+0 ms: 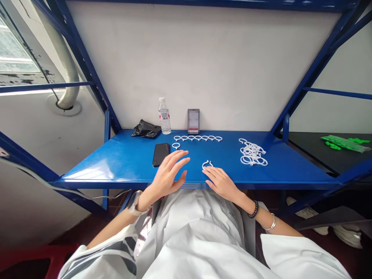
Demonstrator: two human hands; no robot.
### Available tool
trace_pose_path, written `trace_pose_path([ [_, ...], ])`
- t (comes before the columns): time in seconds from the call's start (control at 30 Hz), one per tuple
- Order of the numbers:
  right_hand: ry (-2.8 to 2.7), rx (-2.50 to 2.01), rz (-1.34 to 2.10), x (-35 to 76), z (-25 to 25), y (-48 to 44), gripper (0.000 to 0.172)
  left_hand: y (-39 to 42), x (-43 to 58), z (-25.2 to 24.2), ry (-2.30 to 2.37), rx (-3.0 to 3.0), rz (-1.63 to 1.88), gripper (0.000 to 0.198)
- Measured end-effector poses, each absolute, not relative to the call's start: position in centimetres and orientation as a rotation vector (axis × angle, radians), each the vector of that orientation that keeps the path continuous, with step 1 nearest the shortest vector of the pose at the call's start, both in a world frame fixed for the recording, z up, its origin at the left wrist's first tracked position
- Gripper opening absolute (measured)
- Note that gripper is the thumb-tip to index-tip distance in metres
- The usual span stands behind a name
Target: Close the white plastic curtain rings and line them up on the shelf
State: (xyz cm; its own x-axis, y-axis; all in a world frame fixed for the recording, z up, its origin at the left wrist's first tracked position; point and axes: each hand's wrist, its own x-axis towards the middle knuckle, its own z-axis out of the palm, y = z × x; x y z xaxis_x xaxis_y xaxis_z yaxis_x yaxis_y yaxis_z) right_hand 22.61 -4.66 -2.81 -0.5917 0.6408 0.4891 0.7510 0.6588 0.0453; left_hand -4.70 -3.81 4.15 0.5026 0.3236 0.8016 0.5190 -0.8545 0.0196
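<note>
A white ring [207,164] lies on the blue table [128,162] near its front edge, partly covered by the fingertips of my right hand [222,183], whose fingers are stretched forward and apart from the thumb. To the left, my left hand [169,175] hovers over the table's front part with its fingers spread and nothing in them. Beyond the hands, a row of several white rings [198,138] runs along the back of the table. One more ring [176,145] lies just in front of the row's left end. On the right sits a loose pile of white rings [252,153].
A black phone [161,154] lies beside my left hand. Toward the back stand a water bottle [164,116] and an upright phone [193,121], with a black plastic bag [145,129] at the left. Blue metal posts frame the table. Green items [344,143] lie on a dark surface at far right.
</note>
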Motion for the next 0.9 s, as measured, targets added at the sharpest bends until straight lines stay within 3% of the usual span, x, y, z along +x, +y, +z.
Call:
trace_pose_path([
  [0.23, -2.457, -0.887, -0.467, 21.6, -3.0, -5.1, 0.032, -3.0, -0.8, -1.5, -0.61, -2.897, -0.685, 0.063],
  [0.4, -2.389, -0.836, -0.507, 21.4, -3.8, -4.7, 0.03, -2.0, -0.6, -3.4, -0.704, -2.83, -0.721, 0.056],
  [0.9, -2.354, -1.073, -0.448, 20.7, -4.6, -4.8, 0.049, -2.1, -0.6, -4.4, -0.837, -2.712, -0.783, 0.059],
])
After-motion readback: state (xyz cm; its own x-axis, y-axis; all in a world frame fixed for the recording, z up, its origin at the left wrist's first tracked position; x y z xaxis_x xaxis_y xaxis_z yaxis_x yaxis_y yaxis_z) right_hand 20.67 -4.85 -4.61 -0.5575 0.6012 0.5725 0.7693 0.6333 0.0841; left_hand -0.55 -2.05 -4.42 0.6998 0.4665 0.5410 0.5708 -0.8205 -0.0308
